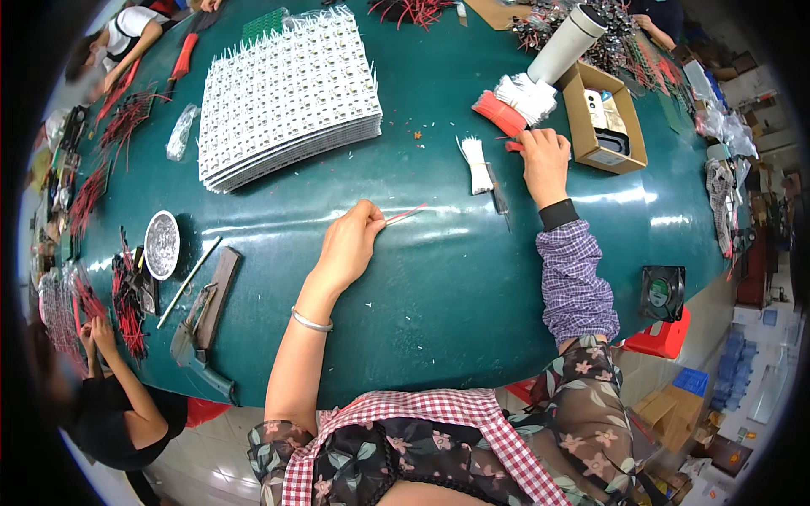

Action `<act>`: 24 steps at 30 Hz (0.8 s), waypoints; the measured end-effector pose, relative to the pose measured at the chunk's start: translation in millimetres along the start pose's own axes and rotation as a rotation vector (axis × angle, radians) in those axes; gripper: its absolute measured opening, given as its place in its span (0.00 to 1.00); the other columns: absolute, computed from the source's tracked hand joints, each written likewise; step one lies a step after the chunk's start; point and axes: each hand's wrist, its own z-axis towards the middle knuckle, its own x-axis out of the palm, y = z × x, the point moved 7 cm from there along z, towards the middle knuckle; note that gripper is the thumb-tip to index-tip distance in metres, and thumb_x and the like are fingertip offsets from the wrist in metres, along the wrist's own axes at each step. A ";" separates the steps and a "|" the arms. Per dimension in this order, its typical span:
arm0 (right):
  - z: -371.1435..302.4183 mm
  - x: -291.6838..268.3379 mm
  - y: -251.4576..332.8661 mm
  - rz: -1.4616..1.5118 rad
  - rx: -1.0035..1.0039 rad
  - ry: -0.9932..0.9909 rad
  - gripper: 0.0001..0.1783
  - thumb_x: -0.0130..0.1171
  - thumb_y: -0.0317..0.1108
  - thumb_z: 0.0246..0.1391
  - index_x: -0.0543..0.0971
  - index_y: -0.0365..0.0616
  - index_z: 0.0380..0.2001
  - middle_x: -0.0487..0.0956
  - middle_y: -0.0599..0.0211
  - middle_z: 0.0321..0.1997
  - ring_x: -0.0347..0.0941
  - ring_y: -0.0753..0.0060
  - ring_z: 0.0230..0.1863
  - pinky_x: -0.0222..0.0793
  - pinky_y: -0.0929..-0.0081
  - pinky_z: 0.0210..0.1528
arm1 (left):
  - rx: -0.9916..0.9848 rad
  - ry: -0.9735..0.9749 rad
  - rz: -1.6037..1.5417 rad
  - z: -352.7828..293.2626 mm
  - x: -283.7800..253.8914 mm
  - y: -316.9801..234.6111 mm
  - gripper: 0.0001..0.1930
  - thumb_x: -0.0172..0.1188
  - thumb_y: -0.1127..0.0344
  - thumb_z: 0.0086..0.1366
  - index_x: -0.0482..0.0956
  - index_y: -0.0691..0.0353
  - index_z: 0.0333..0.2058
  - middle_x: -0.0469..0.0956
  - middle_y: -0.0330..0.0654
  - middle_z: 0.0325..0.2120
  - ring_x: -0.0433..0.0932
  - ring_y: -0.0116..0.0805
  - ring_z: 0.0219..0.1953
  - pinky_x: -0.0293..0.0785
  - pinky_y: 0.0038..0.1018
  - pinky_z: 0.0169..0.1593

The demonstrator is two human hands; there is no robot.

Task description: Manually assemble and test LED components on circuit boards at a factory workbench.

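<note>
My left hand (350, 239) pinches a thin red and white wire (407, 214) over the middle of the green table; its free end points right. My right hand (545, 160), in a checked sleeve cover, has its fingers curled over a small red piece (513, 147), mostly hidden under them. Just beyond it lie a bundle of red wires (499, 113) and a bundle of white wires (526, 99). Left of this hand are another tied bundle of white wires (476, 165) and a thin dark tool (499, 199) with a pointed tip.
A tall stack of white printed boards (291, 101) stands at the far left. An open cardboard box (639, 152) and a white tumbler (567, 44) are at the right. A metal bowl (162, 245), a soldering iron-like tool (198, 325) and co-workers' hands (99, 337) are left.
</note>
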 end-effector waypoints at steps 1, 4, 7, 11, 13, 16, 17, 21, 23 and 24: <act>-0.6 0.7 0.3 -0.008 -0.006 -0.007 0.13 0.57 0.22 0.46 0.77 0.48 0.37 0.75 0.70 0.36 0.70 0.63 0.46 0.60 0.59 0.54 | -0.023 0.006 -0.016 -1.9 -0.4 0.7 0.06 0.56 0.70 0.67 0.74 0.68 0.37 0.78 0.50 0.28 0.77 0.42 0.31 0.71 0.34 0.38; -1.8 1.8 0.9 0.005 -0.035 0.020 0.13 0.57 0.22 0.47 0.78 0.48 0.37 0.75 0.70 0.36 0.70 0.63 0.47 0.60 0.58 0.56 | -0.074 0.018 -0.057 -2.1 -2.4 -0.5 0.06 0.56 0.70 0.67 0.73 0.68 0.37 0.79 0.51 0.27 0.76 0.43 0.31 0.71 0.35 0.37; -2.2 -4.5 0.2 0.006 -0.016 0.004 0.12 0.58 0.22 0.47 0.78 0.48 0.36 0.76 0.70 0.37 0.70 0.64 0.48 0.59 0.58 0.57 | -0.097 0.025 -0.083 -1.5 -3.4 -0.7 0.06 0.56 0.70 0.67 0.73 0.68 0.37 0.79 0.52 0.27 0.76 0.47 0.31 0.71 0.36 0.37; 1.4 -25.7 0.2 0.122 0.061 -0.093 0.08 0.59 0.25 0.50 0.77 0.48 0.35 0.77 0.71 0.41 0.70 0.65 0.52 0.59 0.61 0.57 | -0.083 0.023 -0.091 1.2 -1.8 3.3 0.06 0.56 0.71 0.67 0.73 0.69 0.37 0.77 0.46 0.24 0.72 0.32 0.28 0.69 0.29 0.36; 3.2 -49.5 5.1 0.209 0.081 -0.218 0.11 0.60 0.23 0.51 0.77 0.45 0.39 0.78 0.68 0.43 0.72 0.62 0.49 0.62 0.62 0.54 | -0.078 0.009 -0.110 1.4 -2.4 4.4 0.06 0.56 0.71 0.67 0.73 0.69 0.38 0.78 0.48 0.25 0.75 0.36 0.29 0.70 0.31 0.37; 1.3 -95.4 27.1 0.337 0.084 -0.499 0.16 0.60 0.17 0.51 0.77 0.40 0.44 0.79 0.61 0.43 0.74 0.58 0.45 0.67 0.65 0.50 | -0.101 -0.038 -0.203 1.2 -4.6 10.8 0.07 0.55 0.72 0.67 0.74 0.69 0.41 0.80 0.49 0.26 0.78 0.40 0.30 0.71 0.33 0.36; -2.4 -101.6 32.8 0.453 0.140 -0.527 0.15 0.60 0.17 0.52 0.77 0.40 0.44 0.79 0.60 0.43 0.74 0.59 0.45 0.68 0.66 0.49 | -0.125 -0.060 -0.248 1.0 -7.9 11.4 0.07 0.55 0.73 0.68 0.74 0.68 0.42 0.80 0.47 0.25 0.77 0.35 0.29 0.70 0.30 0.34; -27.6 -103.1 57.4 1.054 0.408 -0.580 0.13 0.57 0.19 0.59 0.74 0.37 0.47 0.78 0.58 0.47 0.75 0.68 0.46 0.70 0.72 0.51 | -0.183 -0.108 -0.469 -5.2 -16.9 23.2 0.09 0.55 0.73 0.68 0.76 0.67 0.45 0.77 0.37 0.23 0.68 0.19 0.23 0.64 0.21 0.27; -39.8 -91.5 73.9 1.423 0.630 -0.478 0.13 0.54 0.20 0.62 0.72 0.36 0.49 0.77 0.60 0.48 0.74 0.71 0.48 0.69 0.70 0.57 | -0.199 -0.168 -0.552 -9.0 -19.4 25.4 0.08 0.56 0.73 0.67 0.77 0.68 0.43 0.75 0.33 0.23 0.64 0.16 0.20 0.60 0.18 0.24; -44.5 -85.5 79.1 1.523 0.659 -0.415 0.12 0.54 0.23 0.64 0.72 0.37 0.50 0.77 0.61 0.48 0.75 0.70 0.49 0.69 0.69 0.57 | -0.210 -0.178 -0.563 -8.3 -20.2 24.0 0.08 0.56 0.73 0.67 0.78 0.69 0.43 0.76 0.33 0.23 0.65 0.17 0.20 0.61 0.18 0.24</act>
